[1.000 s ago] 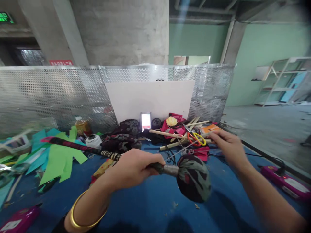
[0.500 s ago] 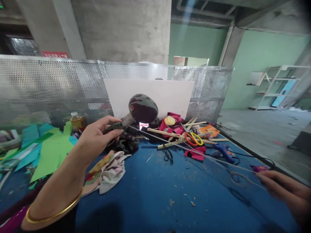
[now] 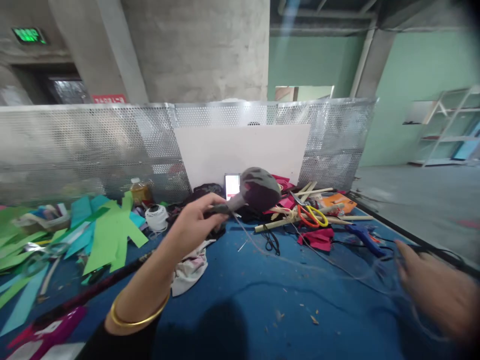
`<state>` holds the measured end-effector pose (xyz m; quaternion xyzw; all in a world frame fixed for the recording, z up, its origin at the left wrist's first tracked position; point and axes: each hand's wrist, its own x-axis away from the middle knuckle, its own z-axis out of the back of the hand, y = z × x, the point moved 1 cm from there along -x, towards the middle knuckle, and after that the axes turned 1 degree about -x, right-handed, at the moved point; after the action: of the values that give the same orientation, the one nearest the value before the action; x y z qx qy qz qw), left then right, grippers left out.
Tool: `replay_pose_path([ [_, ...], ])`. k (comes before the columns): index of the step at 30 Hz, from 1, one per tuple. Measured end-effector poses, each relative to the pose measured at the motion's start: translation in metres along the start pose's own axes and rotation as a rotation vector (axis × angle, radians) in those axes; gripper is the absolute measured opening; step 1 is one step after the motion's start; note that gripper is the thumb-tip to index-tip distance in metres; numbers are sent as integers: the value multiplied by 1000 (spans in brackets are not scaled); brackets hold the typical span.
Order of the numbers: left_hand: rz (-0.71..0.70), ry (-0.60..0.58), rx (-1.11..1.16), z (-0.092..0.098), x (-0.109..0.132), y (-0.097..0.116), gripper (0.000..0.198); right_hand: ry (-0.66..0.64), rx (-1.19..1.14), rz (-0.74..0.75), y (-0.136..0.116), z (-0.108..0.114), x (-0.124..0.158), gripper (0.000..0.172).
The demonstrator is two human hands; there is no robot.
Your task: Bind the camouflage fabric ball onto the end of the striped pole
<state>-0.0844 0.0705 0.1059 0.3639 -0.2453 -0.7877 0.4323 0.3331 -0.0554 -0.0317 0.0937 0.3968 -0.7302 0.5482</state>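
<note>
My left hand [image 3: 195, 220] is closed around the neck of a long stick, just below its round head wrapped in dark camouflage cloth [image 3: 260, 189]. The head is raised above the blue table [image 3: 243, 300]. The stick's dark shaft [image 3: 93, 290] runs back past my left arm toward the lower left. A thin pale string [image 3: 300, 250] trails slack from the neck across the table to my right hand [image 3: 435, 290] at the lower right. That hand is blurred by motion, so its fingers do not show clearly.
Scissors with orange and yellow handles [image 3: 311, 215], wooden sticks [image 3: 285, 222], red cloth [image 3: 318, 239] and a blue glue gun [image 3: 365, 239] lie at the back right. Green and teal paper cutouts [image 3: 108, 232] cover the left. A perforated metal screen [image 3: 93, 145] with a white board [image 3: 243, 152] closes the back.
The cloth-wrapped head has come down and to the right in my left hand. The string, taut half a second ago, now hangs slack, and my right hand has drifted slightly inward.
</note>
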Motion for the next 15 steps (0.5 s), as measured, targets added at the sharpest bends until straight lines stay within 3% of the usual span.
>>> replay_pose_path([
  [3, 16, -133, 5, -20, 5, 9, 18, -120, 34, 146, -62, -26, -5, 41],
  [7, 58, -254, 34, -42, 11, 14, 19, -373, -538, 209, -160, -59, 13, 43],
  [9, 56, -323, 88, -49, 13, 15, 21, -432, -801, 177, -196, -73, 19, 44],
  [12, 42, -387, 144, -53, 16, 15, 22, -527, -1084, 161, -222, -85, 23, 32],
  [14, 51, -407, 151, -53, 16, 15, 22, -564, -1071, 140, -222, -84, 29, 15],
  [15, 62, -409, 153, -52, 16, 14, 22, -548, -999, 142, -219, -82, 33, 16],
])
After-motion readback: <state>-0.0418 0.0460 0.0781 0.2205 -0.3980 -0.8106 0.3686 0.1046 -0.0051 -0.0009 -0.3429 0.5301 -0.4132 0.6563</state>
